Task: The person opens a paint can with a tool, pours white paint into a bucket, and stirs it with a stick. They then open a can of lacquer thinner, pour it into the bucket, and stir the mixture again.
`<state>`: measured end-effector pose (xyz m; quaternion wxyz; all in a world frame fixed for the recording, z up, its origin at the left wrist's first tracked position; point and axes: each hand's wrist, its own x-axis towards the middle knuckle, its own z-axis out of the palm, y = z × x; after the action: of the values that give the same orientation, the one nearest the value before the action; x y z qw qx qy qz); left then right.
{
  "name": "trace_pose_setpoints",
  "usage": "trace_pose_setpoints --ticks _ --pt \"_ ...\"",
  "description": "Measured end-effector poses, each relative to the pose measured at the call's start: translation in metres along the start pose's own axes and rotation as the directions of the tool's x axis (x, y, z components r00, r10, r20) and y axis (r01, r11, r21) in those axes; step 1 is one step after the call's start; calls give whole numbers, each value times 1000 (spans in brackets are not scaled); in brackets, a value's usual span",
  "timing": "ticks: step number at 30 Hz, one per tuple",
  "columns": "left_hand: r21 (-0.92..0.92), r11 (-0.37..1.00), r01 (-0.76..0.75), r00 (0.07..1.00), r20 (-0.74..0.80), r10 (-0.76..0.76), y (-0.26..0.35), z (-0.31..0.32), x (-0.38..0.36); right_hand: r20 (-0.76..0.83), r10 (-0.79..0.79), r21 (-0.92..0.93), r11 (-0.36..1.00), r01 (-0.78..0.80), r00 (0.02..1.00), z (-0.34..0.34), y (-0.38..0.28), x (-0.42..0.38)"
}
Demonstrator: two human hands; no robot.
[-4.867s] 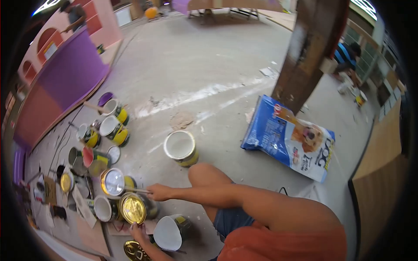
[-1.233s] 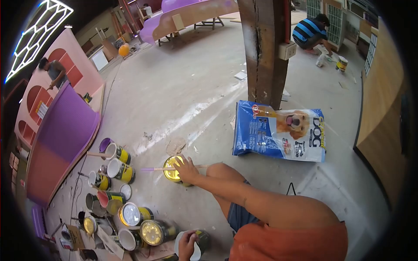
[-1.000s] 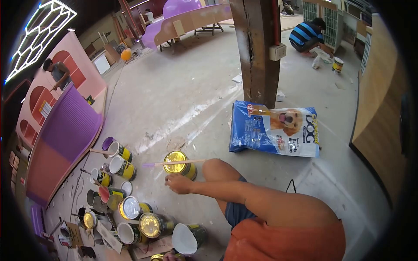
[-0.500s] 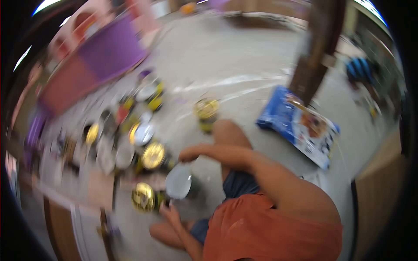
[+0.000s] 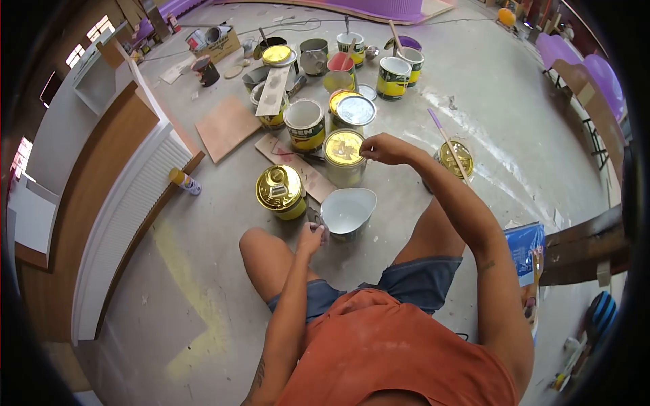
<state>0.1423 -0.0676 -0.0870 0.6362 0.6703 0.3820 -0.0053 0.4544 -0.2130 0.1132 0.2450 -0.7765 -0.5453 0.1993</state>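
Grey concrete floor [image 5: 223,271] all around, with a curved wood-and-white counter [image 5: 122,169] well off to the left of both hands and purple structures [image 5: 379,8] far beyond them. Closed tightly in the left hand [image 5: 310,238]: a flat, dark-grey tool [image 5: 315,218], beside the wall of an open white-lined container [image 5: 347,211] — touching or not, impossible to tell. Just beyond that hand, slightly left, an upright can with a ring-marked gold lid [image 5: 280,193]. Curled fingers on the right hand [image 5: 387,149], at the rim of a plain gold-lidded can [image 5: 344,150] — gripping or merely beside, impossible to tell. Beyond this hand, to its left, a silver-lidded can [image 5: 355,110]; farther left, an open white-rimmed can [image 5: 305,135]. Near this hand, on its right, another gold-topped can [image 5: 448,161] with a purple-tipped stick [image 5: 437,122] laid across. Farther down and right, a blue bag [image 5: 525,250].
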Motion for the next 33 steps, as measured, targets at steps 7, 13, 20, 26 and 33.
trace_pose_setpoints --ticks 7,13,20,26,33 --pt "364 925 -105 959 -210 191 13 33 -14 480 12 -239 964 118 877 23 21 11" --pt "484 875 3 977 -188 101 24 36 3 575 -10 -206 966 157 818 49 13 3" --pt "627 773 -102 994 83 65 76 13 8 323 -265 51 963 263 909 87 43 -9" --pt "705 596 -384 912 391 124 83 -1 52 368 -345 130 938 320 863 71 25 -5" --pt "480 560 -675 665 724 182 121 13 83 130 -406 259 894 364 905 86 -7 -9"
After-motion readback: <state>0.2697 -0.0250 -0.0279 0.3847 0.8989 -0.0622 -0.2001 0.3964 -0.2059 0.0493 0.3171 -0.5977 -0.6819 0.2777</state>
